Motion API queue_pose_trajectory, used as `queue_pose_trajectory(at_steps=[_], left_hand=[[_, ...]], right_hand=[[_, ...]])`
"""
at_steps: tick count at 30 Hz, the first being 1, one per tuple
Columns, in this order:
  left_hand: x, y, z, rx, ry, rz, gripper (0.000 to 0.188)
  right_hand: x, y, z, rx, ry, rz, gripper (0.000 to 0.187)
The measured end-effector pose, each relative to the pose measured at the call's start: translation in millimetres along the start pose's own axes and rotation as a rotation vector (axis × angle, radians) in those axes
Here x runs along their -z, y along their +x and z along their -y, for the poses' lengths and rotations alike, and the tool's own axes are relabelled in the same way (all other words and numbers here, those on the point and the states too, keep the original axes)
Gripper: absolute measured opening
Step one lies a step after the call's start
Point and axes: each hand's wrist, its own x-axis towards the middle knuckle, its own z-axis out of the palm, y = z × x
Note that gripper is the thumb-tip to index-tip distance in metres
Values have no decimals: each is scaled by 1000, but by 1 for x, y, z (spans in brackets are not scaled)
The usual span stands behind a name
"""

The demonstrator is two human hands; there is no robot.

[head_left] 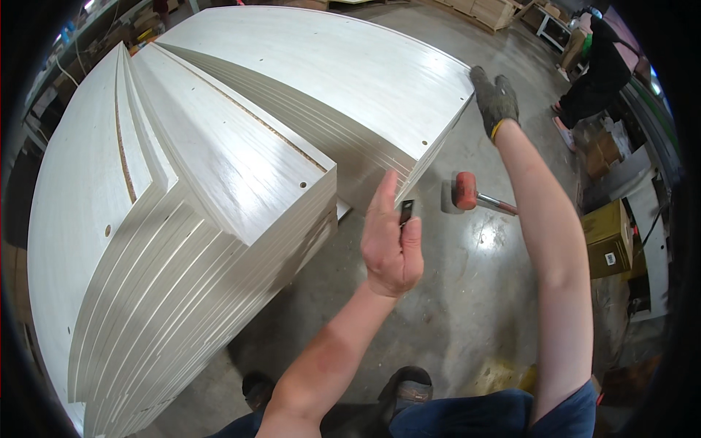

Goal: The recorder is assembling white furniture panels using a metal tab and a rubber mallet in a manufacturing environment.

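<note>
Nearest, the bare left hand (pixel 392 252) is pointing straight fingers toward the white board's (pixel 328 66) near corner, thumb and palm seemingly holding a small black object (pixel 407 212). The board is lying ahead and leftward, short end facing right, long axis running away up-left. Farther out, the gloved right hand (pixel 496 102) is sitting closer, touching the far corner; whether its fingers are gripping, nobody's telling from here.

Stacked white flat panels (pixel 208 146), left: smooth, glossy faces, faintly streaked; edges duller. Narrow brown groove (pixel 242 109) in the middle stack's top: rough, chipboard-like. Dark grey work glove (pixel 496 101), far right: matt cloth. Red cylindrical mallet head (pixel 465 191), right: matt, rubber-like; shaft (pixel 488 199), shiny metal. Grey floor (pixel 445 306): smooth, glossy, concrete-like. Dark blue sleeve (pixel 571 415), near right: matt cloth.
</note>
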Motion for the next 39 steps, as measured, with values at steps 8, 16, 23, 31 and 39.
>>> queue_pose_trajectory(at_steps=[8,16,23,31,39], left_hand=[[40,-99,30,883,-64,-188,31],[70,-163,39,950,284,-110,29],[58,-142,27,783,367,-8,22],[47,-136,29,856,238,-155,30],[21,-64,-20,829,-233,-16,22]], right_hand=[[71,-136,17,1628,-59,-1,50],[47,-192,-9,1885,-823,299,34],[60,-193,-27,1943,-221,378,43],[49,-217,-21,1748,-777,756,46],[76,-214,-51,781,325,874,50]])
